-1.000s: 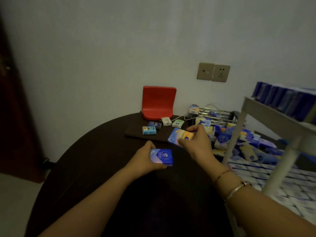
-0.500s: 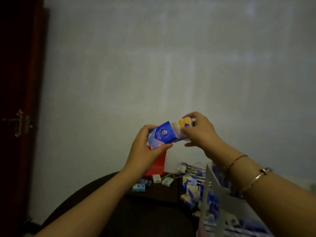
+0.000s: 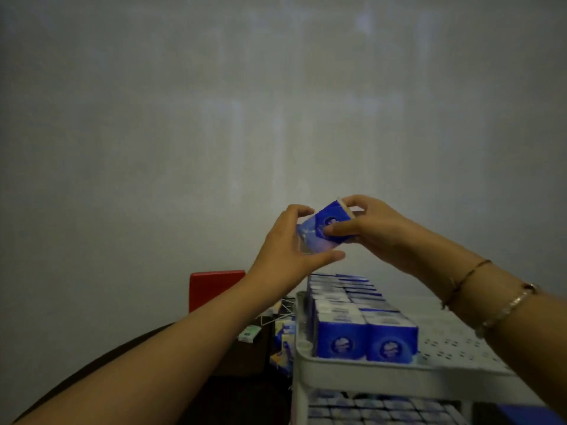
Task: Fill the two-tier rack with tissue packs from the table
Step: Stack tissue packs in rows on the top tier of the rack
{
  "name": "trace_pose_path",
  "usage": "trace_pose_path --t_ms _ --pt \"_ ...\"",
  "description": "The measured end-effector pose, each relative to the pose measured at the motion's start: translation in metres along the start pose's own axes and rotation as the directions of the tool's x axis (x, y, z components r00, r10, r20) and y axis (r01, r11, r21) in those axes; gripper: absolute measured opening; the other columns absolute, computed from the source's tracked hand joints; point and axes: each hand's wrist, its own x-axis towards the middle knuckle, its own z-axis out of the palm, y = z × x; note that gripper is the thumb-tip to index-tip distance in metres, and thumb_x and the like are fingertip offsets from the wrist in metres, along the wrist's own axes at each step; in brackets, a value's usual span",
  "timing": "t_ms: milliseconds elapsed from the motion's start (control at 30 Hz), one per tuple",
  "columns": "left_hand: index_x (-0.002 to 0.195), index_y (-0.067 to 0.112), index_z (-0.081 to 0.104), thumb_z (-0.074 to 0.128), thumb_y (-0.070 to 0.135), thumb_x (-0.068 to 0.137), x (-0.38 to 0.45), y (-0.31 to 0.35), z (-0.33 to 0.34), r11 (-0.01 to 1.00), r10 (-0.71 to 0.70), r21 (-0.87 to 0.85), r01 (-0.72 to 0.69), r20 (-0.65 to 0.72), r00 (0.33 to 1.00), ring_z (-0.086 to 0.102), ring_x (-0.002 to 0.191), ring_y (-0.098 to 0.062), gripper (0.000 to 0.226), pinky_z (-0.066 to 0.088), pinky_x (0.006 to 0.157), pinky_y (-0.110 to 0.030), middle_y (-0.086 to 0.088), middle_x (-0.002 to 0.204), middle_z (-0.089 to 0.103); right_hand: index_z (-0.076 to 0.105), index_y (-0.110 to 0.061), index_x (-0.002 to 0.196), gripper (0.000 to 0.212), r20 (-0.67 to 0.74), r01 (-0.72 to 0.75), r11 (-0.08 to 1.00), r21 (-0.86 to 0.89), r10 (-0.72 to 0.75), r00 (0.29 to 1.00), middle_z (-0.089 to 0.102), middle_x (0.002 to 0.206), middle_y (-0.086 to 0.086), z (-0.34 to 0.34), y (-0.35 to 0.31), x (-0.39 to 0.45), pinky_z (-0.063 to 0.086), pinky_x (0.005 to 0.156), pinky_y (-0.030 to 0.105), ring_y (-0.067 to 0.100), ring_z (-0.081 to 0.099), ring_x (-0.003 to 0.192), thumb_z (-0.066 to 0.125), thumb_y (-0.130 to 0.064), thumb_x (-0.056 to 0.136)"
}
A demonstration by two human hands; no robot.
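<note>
Bare grey wall fills the background above the dark surface and the white two-tier rack, whose top shelf carries upright blue tissue packs in tight rows on its left part — the right part lies bare. Above it, the left hand and right hand both curl around held tissue packs — probably squaring them for the next row.

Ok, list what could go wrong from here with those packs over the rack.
1. Both hands, left and right, pinch the packs in mid-air above the top tier; one might slip and fall.
2. Standing rows fill the tier's left side; a clumsy insertion could topple them.
</note>
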Motion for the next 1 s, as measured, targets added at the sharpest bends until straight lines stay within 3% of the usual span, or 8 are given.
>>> trace_pose_path --t_ms 67,167,300,367,633,800,900,1000 --pt "0.134 0.027 0.038 0.071 0.043 0.078 0.008 -0.006 0.014 0.997 -0.068 0.039 0.065 0.08 0.995 0.044 0.121 -0.008 0.067 0.04 0.094 -0.024 0.01 0.137 0.043 0.054 -0.01 0.107 0.043 -0.089 -0.016 0.999 -0.032 0.013 0.996 0.065 0.105 0.019 -0.034 0.012 0.006 0.055 0.08 0.036 0.029 0.065 0.092 0.073 0.005 0.072" --pt "0.135 0.024 0.045 0.055 0.045 0.09 0.016 -0.018 0.031 0.968 -0.237 0.125 0.217 0.178 0.955 0.044 0.127 -0.013 0.051 0.036 0.101 -0.027 0.005 0.142 0.044 0.055 -0.015 0.097 0.035 -0.044 -0.172 0.967 -0.187 0.166 0.985 0.064 0.102 0.012 -0.08 0.036 0.01 0.05 0.072 0.033 0.025 0.06 0.091 0.07 0.007 0.074" --pt "0.14 0.018 0.043 0.051 0.032 0.096 0.02 -0.025 0.048 0.884 -0.468 0.133 0.449 0.292 0.834 0.045 0.124 -0.018 0.047 0.036 0.094 -0.027 -0.003 0.144 0.043 0.054 -0.016 0.104 0.041 0.007 -0.293 0.805 -0.516 0.345 0.938 0.06 0.11 0.011 -0.1 0.067 0.015 0.055 0.081 0.037 0.027 0.058 0.102 0.072 0.005 0.073" --pt "0.143 0.016 0.039 0.051 0.026 0.096 0.022 -0.028 0.056 0.846 -0.528 0.098 0.525 0.302 0.794 0.047 0.12 -0.018 0.049 0.037 0.089 -0.026 -0.006 0.144 0.043 0.054 -0.016 0.107 0.043 0.035 -0.305 0.746 -0.592 0.402 0.915 0.058 0.112 0.01 -0.093 0.081 0.02 0.056 0.082 0.035 0.026 0.058 0.104 0.071 0.004 0.074" --pt "0.145 0.011 0.034 0.048 0.007 0.094 0.027 -0.039 0.067 0.797 -0.601 0.134 0.589 0.28 0.749 0.048 0.124 -0.025 0.053 0.038 0.092 -0.026 -0.012 0.144 0.042 0.04 -0.012 0.132 0.049 0.168 -0.192 0.765 -0.614 0.364 0.916 0.05 0.132 0.008 -0.059 0.123 0.025 0.048 0.097 0.032 0.02 0.05 0.12 0.06 -0.008 0.088" --pt "0.142 0.008 0.037 0.047 0.006 0.096 0.028 -0.035 0.067 0.786 -0.61 0.099 0.611 0.285 0.739 0.053 0.102 -0.019 0.047 0.043 0.077 -0.024 -0.014 0.135 0.049 0.026 -0.011 0.145 0.06 0.18 -0.101 0.617 -0.78 0.377 0.909 0.034 0.148 0.008 -0.058 0.11 0.018 0.031 0.107 0.03 0.022 0.032 0.136 0.054 -0.018 0.093" --pt "0.142 0.009 0.038 0.045 0.004 0.095 0.023 -0.04 0.059 0.771 -0.61 -0.025 0.636 0.256 0.75 0.049 0.12 -0.026 0.048 0.04 0.095 -0.029 -0.015 0.14 0.045 0.02 -0.015 0.149 0.064 0.111 -0.082 0.601 -0.795 0.277 0.955 0.021 0.156 0.006 -0.051 0.093 0.012 0.025 0.111 0.032 0.024 0.019 0.143 0.049 -0.012 0.092" --pt "0.142 0.014 0.04 0.044 0.006 0.095 0.017 -0.053 0.037 0.779 -0.587 -0.142 0.611 0.177 0.79 0.037 0.133 -0.026 0.047 0.032 0.104 -0.034 -0.01 0.145 0.04 0.038 -0.017 0.141 0.054 0.033 -0.05 0.686 -0.726 0.108 0.994 0.035 0.15 0.005 -0.037 0.061 0.007 0.031 0.105 0.029 0.02 0.032 0.137 0.044 -0.001 0.089"
